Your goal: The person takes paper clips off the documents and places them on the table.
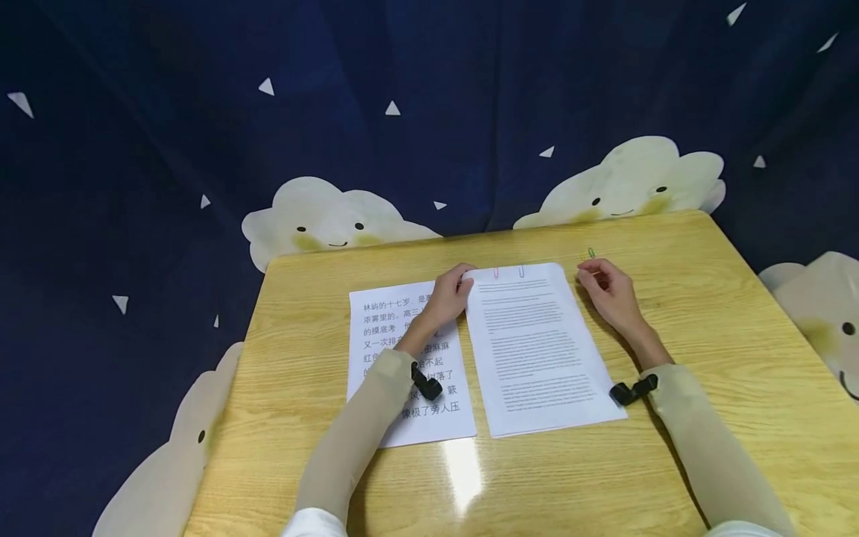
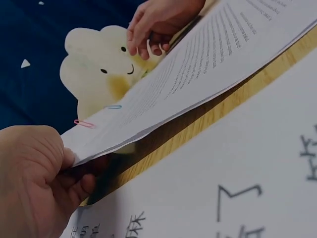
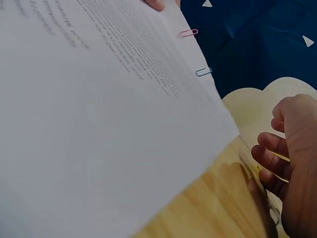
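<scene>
A printed sheet stack (image 1: 537, 343) carries a pink paper clip (image 1: 496, 273) and a blue paper clip (image 1: 521, 271) along its top edge. My left hand (image 1: 448, 297) pinches the stack's top left corner between thumb and fingers, and that side is lifted off the table in the left wrist view. To the right of the stack, my right hand (image 1: 612, 294) hovers with loosely bent fingers and nothing visible between them. Just beyond its fingertips lie a green paper clip (image 1: 591, 253) and a yellow paper clip (image 1: 583, 257).
Under my left forearm lies another sheet (image 1: 376, 321) with large Chinese characters. Both rest on a wooden table (image 1: 302, 328). A dark blue curtain (image 1: 456, 89) with clouds and white triangles hangs right behind the table's far edge.
</scene>
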A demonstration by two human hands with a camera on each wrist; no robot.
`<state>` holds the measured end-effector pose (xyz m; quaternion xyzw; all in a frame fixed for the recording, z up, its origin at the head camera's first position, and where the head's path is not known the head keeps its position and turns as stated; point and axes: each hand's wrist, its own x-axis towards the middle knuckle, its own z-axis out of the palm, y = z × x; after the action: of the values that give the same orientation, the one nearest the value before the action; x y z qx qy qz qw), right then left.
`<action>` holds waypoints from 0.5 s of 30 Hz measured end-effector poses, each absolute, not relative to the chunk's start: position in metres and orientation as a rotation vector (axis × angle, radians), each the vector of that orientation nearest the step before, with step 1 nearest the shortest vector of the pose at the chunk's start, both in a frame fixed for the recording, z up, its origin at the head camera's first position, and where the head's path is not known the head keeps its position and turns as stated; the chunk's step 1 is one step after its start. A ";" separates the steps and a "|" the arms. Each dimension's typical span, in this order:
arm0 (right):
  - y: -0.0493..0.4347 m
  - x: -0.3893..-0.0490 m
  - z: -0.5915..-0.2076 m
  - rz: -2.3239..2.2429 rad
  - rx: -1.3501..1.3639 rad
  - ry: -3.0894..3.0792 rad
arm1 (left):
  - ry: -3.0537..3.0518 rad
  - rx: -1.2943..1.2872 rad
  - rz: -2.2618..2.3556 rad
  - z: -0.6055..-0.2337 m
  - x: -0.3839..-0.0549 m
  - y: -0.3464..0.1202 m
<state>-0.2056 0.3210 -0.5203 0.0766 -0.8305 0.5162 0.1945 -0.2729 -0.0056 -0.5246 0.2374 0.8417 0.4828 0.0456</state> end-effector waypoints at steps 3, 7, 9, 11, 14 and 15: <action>0.319 -0.205 -0.519 1.448 0.229 -2.343 | 2.541 0.725 1.543 -0.527 -0.271 -0.008; 0.316 -0.203 -0.516 1.454 0.224 -2.365 | 2.497 0.698 1.637 -0.527 -0.266 -0.011; 0.314 -0.203 -0.514 1.453 0.219 -2.376 | 2.485 0.681 1.669 -0.526 -0.263 -0.012; 0.313 -0.202 -0.511 1.458 0.212 -2.377 | 2.479 0.661 1.698 -0.524 -0.261 -0.012; 0.311 -0.202 -0.506 1.485 0.221 -2.365 | 2.461 0.637 1.736 -0.521 -0.257 -0.013; 0.310 -0.202 -0.504 1.497 0.230 -2.354 | 2.448 0.623 1.754 -0.520 -0.255 -0.014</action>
<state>-0.2025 0.3104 -0.5041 0.0809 -0.8287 0.5270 0.1703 -0.2551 -0.0135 -0.5199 0.2025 0.7957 0.5699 0.0331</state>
